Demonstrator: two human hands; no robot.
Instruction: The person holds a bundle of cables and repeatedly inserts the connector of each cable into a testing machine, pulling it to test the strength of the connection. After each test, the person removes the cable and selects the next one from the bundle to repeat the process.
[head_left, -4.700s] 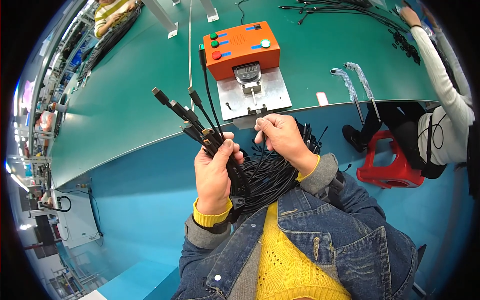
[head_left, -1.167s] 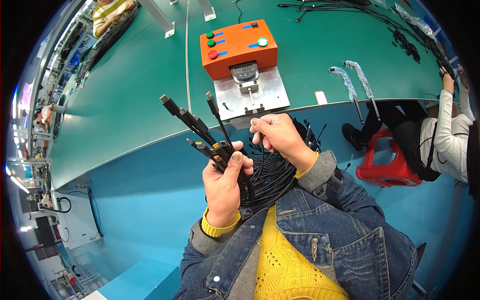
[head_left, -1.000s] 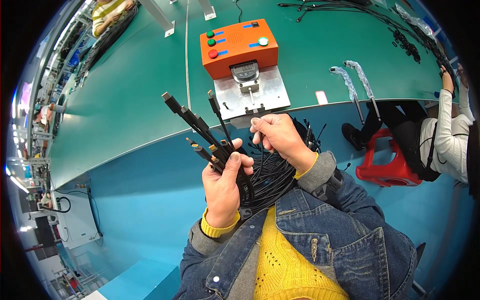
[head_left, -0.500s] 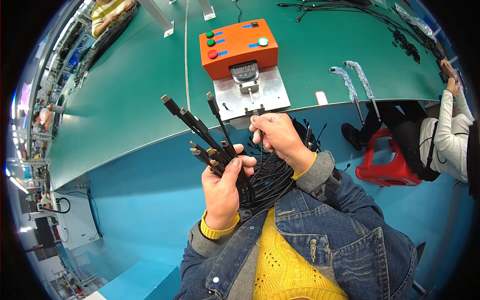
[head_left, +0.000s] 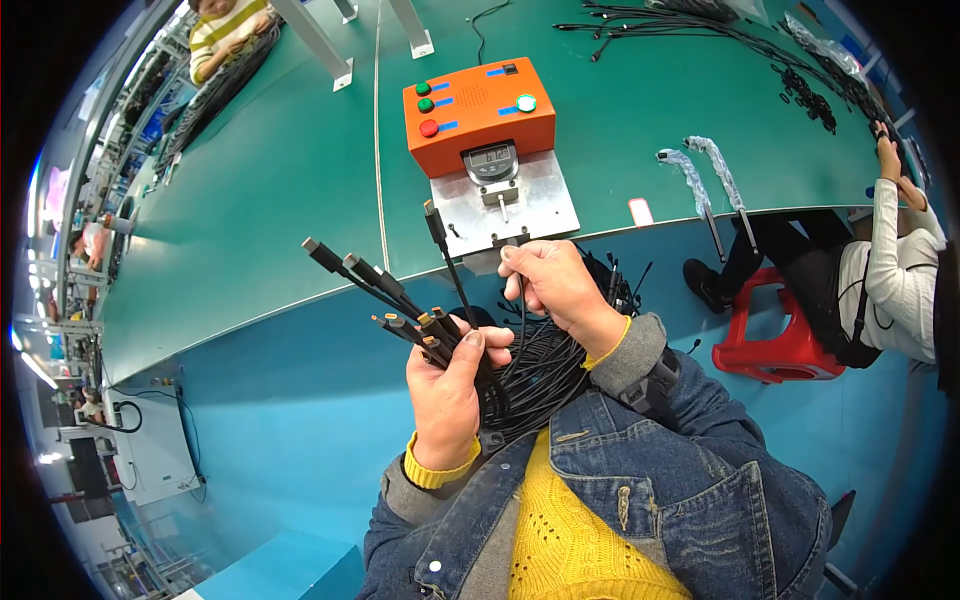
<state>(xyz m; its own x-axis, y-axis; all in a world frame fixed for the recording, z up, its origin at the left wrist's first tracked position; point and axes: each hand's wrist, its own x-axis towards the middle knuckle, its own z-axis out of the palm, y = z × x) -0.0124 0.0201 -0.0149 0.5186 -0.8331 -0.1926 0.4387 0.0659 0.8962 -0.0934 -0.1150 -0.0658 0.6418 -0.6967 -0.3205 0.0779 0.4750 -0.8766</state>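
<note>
My left hand (head_left: 445, 390) is closed round a bunch of black cables (head_left: 385, 285), whose plug ends fan out up and to the left. One cable plug (head_left: 434, 222) stands up apart from the others. My right hand (head_left: 560, 285) pinches another black cable's plug at the front edge of a metal plate (head_left: 555, 200); fingers hide most of that plug. On the plate sits a small digital gauge (head_left: 490, 162) with a lit reading. Behind it is an orange box (head_left: 480, 110) with green and red buttons and one glowing white button.
A heap of black cables (head_left: 545, 375) lies below my hands, by my lap. Plastic-wrapped rods (head_left: 715, 190) and more black cables (head_left: 690, 25) are on the green table (head_left: 270, 200). A co-worker (head_left: 885, 270) sits at right by a red stool (head_left: 770, 340); another person (head_left: 225, 40) is at far left.
The gauge's reading has changed. The table and orange box sit slightly lower in view. My right hand stays at the plate's front edge; the cables in my left hand have tilted a little left.
</note>
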